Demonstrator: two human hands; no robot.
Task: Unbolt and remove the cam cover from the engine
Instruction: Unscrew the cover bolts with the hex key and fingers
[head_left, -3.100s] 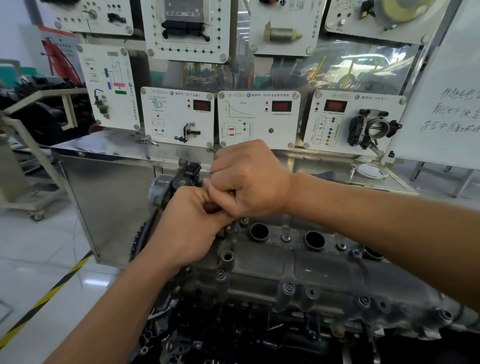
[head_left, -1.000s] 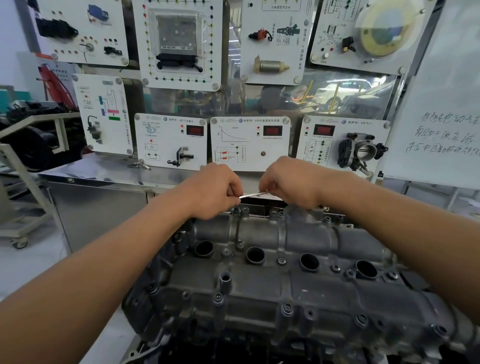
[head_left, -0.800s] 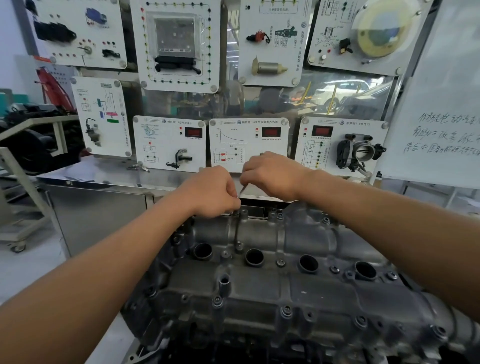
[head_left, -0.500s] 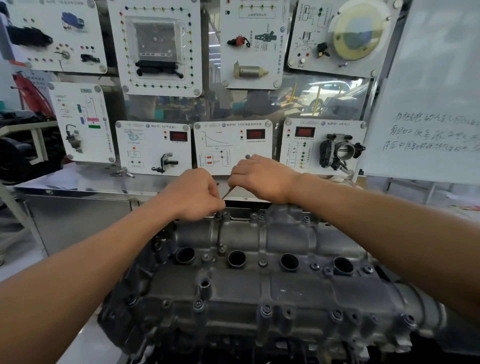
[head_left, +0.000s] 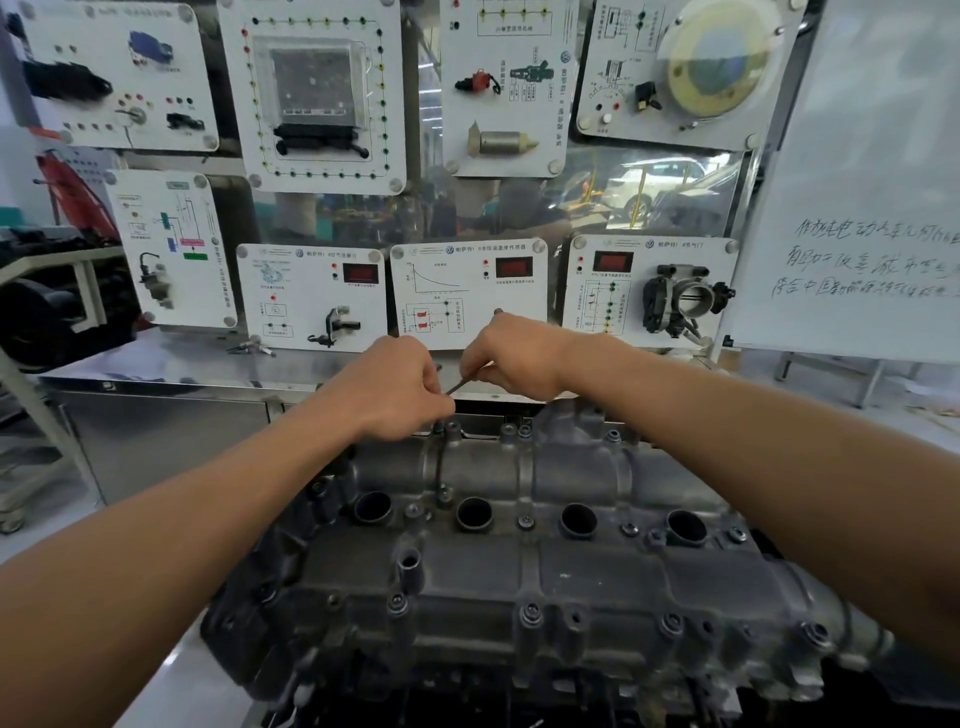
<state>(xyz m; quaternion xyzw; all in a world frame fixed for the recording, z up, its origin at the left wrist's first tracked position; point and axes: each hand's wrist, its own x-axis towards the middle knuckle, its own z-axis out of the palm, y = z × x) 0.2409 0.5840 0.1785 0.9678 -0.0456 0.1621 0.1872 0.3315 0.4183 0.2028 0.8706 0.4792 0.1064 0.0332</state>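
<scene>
Panels (head_left: 311, 296) behind; our left hand (head_left: 395, 387) and right hand (head_left: 511, 358) grip the key (head_left: 465, 383), swung further, likely freeing the cover (head_left: 519, 571) at its far edge

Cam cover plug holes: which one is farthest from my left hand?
The rightmost hole of the four, at the row's opposite end from the left hand.

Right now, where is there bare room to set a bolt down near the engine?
The steel bench top is bare left of the left hand, below the panels. Crowded: far edge of the cam cover, where left hand and right hand grip the thin tool.
</scene>
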